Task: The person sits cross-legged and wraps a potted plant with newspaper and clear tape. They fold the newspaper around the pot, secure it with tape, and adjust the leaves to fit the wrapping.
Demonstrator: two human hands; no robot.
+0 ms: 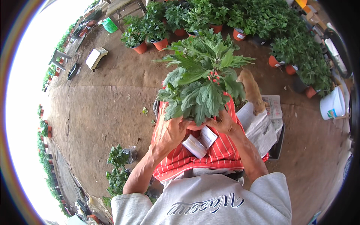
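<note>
A leafy green potted plant point(204, 81) stands before me over my lap, in a reddish plastic pot point(194, 125) mostly hidden by leaves. My left hand point(170, 129) grips one side of the pot rim, the fingers partly under the leaves. On the other side my right hand point(222, 122) holds the rim too, its fingertips hidden. Across my lap lies a red striped apron point(225, 149), bearing a roll of clear plastic film point(194, 146) and a white card point(208, 137) with print on it.
A tan dog point(251, 91) stands on newspaper point(261, 126) beside a black tray point(278, 146). Potted plants point(160, 43) line the far side; more plants point(116, 174) sit near my left elbow. A scale point(96, 57), green watering can point(109, 26) and white bucket point(332, 104) stand around.
</note>
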